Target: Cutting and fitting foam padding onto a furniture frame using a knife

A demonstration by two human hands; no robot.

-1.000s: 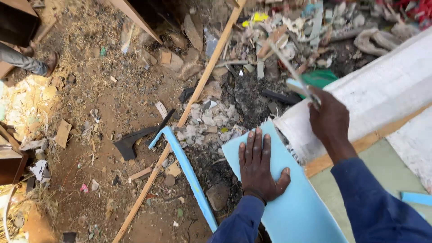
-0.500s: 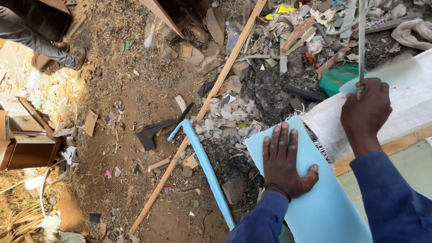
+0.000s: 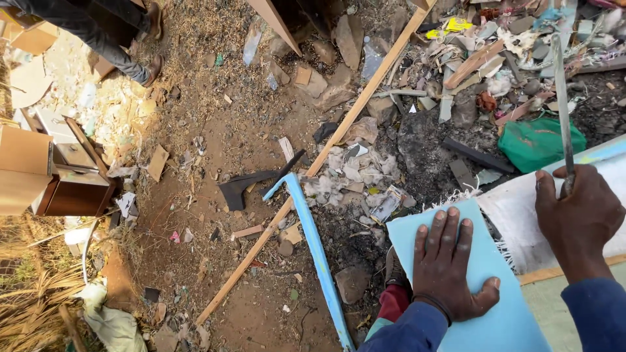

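Bare dirt ground [image 3: 215, 130] in daylight, littered with rubble and scraps (mostly up ahead). A long wooden strip [image 3: 313, 169] lies diagonally; a brown wooden cabinet [image 3: 72, 189] sits far left of the hands.

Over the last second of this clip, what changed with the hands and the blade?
The right hand swung the long thin blade from a slant up to nearly vertical in the picture, keeping its grip on it. The left hand stayed pressed flat, fingers spread, on the light blue sheet. The blue strip and the long wooden stick on the ground lie as before.
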